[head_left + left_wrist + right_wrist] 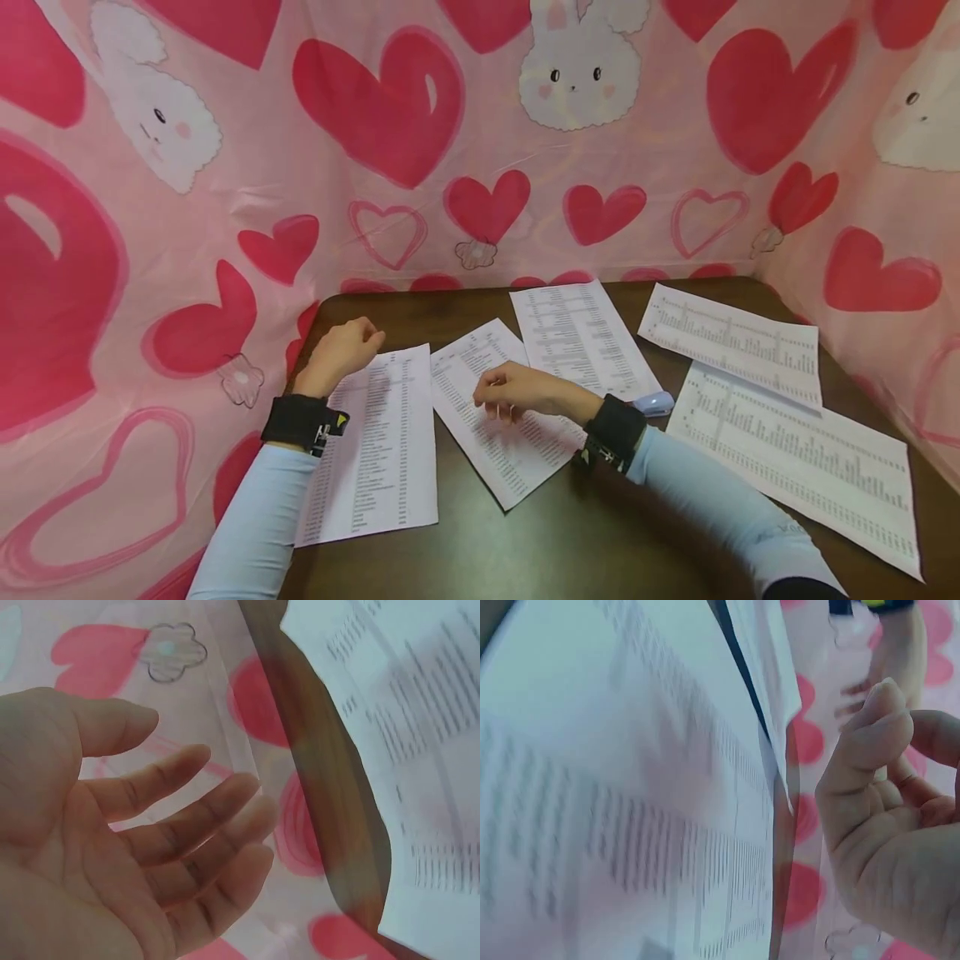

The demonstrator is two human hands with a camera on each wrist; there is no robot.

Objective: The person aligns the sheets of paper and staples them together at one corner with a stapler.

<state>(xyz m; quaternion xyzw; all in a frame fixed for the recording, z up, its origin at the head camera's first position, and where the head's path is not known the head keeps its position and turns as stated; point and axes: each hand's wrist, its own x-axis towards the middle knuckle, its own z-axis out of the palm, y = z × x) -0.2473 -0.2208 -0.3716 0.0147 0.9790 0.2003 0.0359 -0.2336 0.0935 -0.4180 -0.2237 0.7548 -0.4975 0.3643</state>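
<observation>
My left hand (pixel 341 354) is raised over the top of the leftmost printed sheet (pixel 382 450), its fingers loosely bent around nothing in the left wrist view. Over the tilted middle sheet (pixel 480 433) hovers my right hand (pixel 528 390), fingers relaxed and loosely curled with nothing between them. Its shadow falls on that paper. Just beyond the right wrist lies a light purple object (pixel 654 404) with a rounded end; the wrist hides part of it. Each sheet carries columns of small print.
A third sheet (pixel 577 337) lies at the back, touching the middle one. On the right, one sheet (pixel 738 342) overlaps another (pixel 802 467) on the brown table (pixel 480 558). A pink cloth (pixel 480 133) with hearts and rabbits encloses the table's back and sides.
</observation>
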